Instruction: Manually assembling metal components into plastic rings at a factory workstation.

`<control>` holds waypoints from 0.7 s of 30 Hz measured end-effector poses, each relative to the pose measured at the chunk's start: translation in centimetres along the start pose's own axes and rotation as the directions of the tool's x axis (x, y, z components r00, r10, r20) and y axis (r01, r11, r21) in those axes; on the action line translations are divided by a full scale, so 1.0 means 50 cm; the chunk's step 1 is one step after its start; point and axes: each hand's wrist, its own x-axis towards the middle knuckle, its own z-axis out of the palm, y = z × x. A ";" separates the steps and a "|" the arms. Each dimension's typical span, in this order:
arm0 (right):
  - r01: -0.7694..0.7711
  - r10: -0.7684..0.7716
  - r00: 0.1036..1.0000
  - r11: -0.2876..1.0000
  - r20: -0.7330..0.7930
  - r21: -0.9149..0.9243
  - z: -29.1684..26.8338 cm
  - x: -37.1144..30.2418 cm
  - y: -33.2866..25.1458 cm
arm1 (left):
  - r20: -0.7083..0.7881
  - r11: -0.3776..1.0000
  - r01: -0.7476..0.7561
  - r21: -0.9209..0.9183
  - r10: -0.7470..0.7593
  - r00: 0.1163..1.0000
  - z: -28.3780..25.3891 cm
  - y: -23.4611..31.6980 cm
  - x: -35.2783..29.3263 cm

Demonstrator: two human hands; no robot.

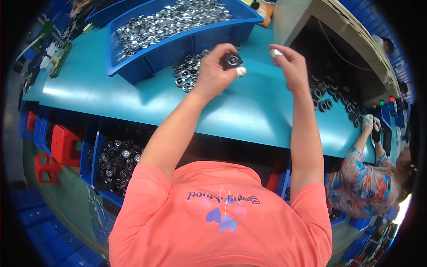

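My left hand [214, 73] grips a small black wheel [231, 61] with a lighter hub between fingers and thumb, above the teal table [155, 102]. A white cover wraps its thumb tip. To the right, my right hand [291, 66] hovers over the table, apart from the wheel. Its thumb and forefinger come together, with a white covering at the tip; anything pinched there is too small to tell. Beside and partly behind my left hand lies a pile of shiny silver-and-black round parts [186, 73].
A large blue bin [147, 66] full of silver round parts stands at the back. Black wheels [327, 100] lie loose at the right, before a dark opening. A co-worker [364, 182] sits at the far right. Below the table are a blue crate of wheels [118, 164] and red stools [66, 144].
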 end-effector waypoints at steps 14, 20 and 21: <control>0.221 -0.055 0.974 0.448 0.220 -0.866 -0.199 -0.113 0.057 | -0.482 0.322 0.578 0.750 -0.333 0.811 -0.571 0.137 -0.627; 0.271 -0.084 0.952 0.676 0.294 -0.686 -0.093 -0.084 -0.016 | -0.348 0.587 0.370 0.720 -0.156 0.924 -0.438 0.170 -0.499; 0.239 -0.088 0.949 0.830 0.304 -0.504 -0.060 -0.089 -0.039 | -0.283 0.712 0.305 0.632 -0.154 0.947 -0.385 0.174 -0.446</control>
